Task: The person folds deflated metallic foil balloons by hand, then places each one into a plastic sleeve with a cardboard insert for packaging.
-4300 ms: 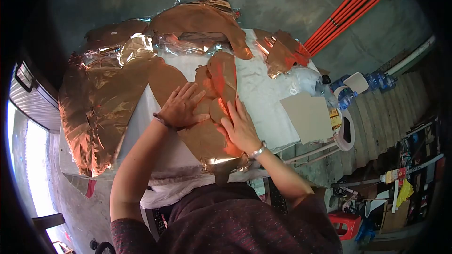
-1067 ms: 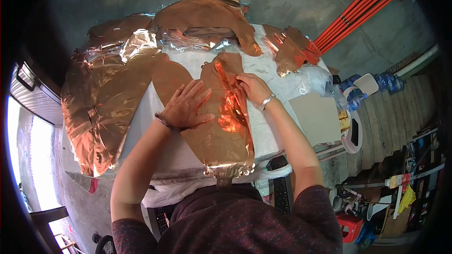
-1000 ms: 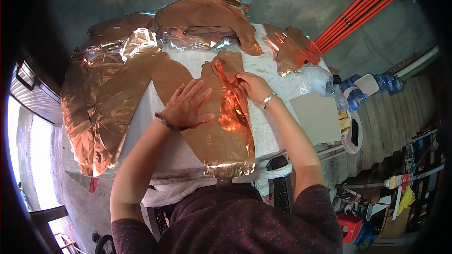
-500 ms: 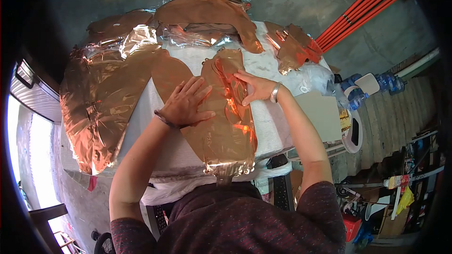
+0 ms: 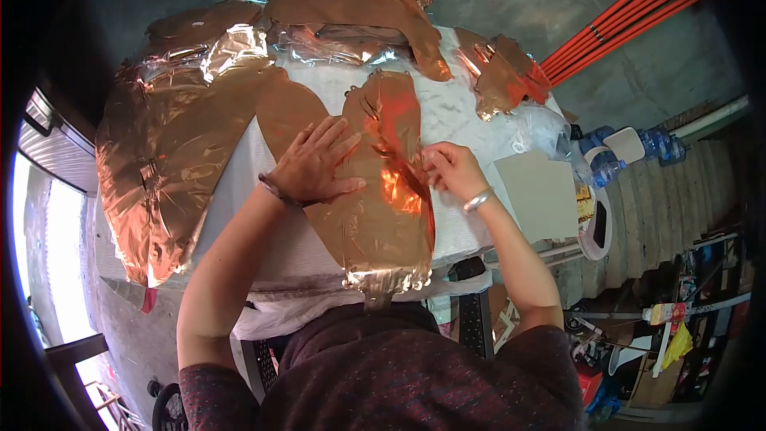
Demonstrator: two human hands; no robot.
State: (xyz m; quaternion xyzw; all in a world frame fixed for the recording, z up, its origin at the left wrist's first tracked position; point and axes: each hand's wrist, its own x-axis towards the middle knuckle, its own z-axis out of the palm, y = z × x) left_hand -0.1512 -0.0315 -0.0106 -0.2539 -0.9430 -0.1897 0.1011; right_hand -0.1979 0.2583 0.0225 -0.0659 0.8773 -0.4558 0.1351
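Observation:
A copper-coloured foil sheet (image 5: pixel 375 231) lies down the middle of the white covered table (image 5: pixel 271 247), its near end at the table's front edge. My left hand (image 5: pixel 319 164) rests flat on its left part, fingers spread. At its right edge, my right hand (image 5: pixel 455 169) has its fingers curled in and thumb and fingertips together at the foil's rim; whether foil is between them is too small to tell. Shiny wrinkles run along the sheet beside my right hand. To the left lies a large crinkled copper foil piece (image 5: pixel 171 152).
More copper foil (image 5: pixel 343 12) lies at the table's far side, with another piece (image 5: pixel 507 72) at the far right. Clear plastic (image 5: pixel 542 132) and a grey board (image 5: pixel 536 195) are on the right. Orange pipes (image 5: pixel 622 20) and blue bottles (image 5: pixel 658 144) are beyond.
My right hand has moved right and slightly down from the foil's surface to its edge, and its fingers have curled in. My left hand stays nearly in place.

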